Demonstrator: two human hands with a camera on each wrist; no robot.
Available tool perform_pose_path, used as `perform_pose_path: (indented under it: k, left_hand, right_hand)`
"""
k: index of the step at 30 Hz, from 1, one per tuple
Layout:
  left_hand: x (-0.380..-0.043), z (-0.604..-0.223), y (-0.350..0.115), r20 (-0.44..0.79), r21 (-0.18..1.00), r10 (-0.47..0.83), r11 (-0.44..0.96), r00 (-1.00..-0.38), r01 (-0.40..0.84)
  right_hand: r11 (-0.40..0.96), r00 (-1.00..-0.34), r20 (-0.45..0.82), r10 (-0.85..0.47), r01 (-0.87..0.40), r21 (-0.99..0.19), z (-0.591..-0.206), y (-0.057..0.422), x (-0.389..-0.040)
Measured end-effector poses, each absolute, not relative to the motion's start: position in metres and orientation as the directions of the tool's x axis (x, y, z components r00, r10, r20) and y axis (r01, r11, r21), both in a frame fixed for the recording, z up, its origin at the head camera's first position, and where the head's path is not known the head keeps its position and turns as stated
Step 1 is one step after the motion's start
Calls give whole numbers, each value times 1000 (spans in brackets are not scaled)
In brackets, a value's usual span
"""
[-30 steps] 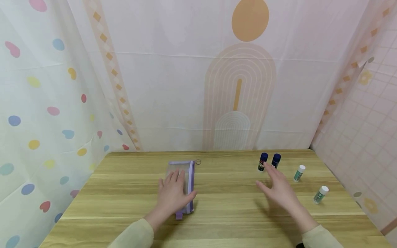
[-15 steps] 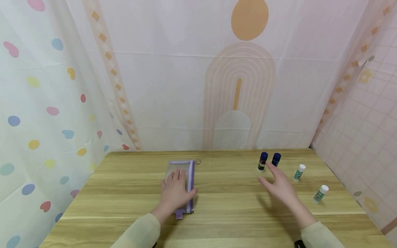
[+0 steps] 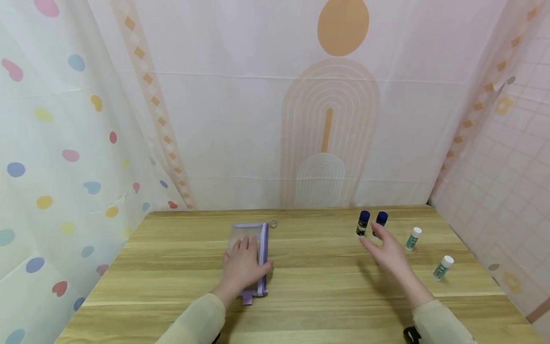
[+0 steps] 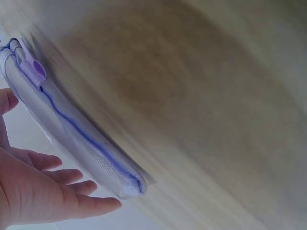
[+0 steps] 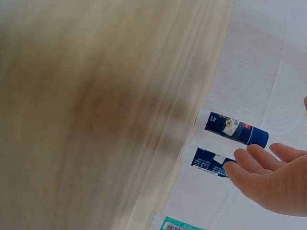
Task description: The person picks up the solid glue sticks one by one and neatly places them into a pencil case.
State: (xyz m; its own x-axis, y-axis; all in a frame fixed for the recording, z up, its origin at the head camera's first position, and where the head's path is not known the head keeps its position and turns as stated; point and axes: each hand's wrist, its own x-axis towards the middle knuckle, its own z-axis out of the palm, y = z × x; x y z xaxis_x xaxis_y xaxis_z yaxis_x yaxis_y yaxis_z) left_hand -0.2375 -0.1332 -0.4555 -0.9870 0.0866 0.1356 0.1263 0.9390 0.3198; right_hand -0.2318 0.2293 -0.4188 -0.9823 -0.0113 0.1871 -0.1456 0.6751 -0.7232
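Fingers [image 3: 245, 242] of our left hand [image 3: 241, 268] stay spread over the purple pouch [image 3: 263, 246]; our right hand [image 3: 389, 252], thumb and fingers parted, is now nearer the two upright blue-capped tubes [image 3: 363, 223], contact unclear, so apparently no grip yet.

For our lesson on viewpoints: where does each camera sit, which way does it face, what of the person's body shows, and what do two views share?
Head: worn on the head, facing forward and down at the wooden table; the left hand, right hand and both sleeves show.
Left wrist: on that wrist, facing the pouch; the left hand shows.
Right wrist: on that wrist, facing two dark blue tubes; the right hand shows.
Shared: head and left wrist views both show the pouch and left hand.
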Motion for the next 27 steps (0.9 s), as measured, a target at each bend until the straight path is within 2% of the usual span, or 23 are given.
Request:
perform_pose_path:
  k: [16,27]
  left_hand:
    - [-240,-460,-132,139,327,81,937,-987,123]
    - [-243,-461,-133,97,343,61,935,-993,90]
  right_hand:
    - [625,-982,157,107,-56,-779,-421,241,-240]
    - [609,-980,117,162,6,-793,-420,251,-243]
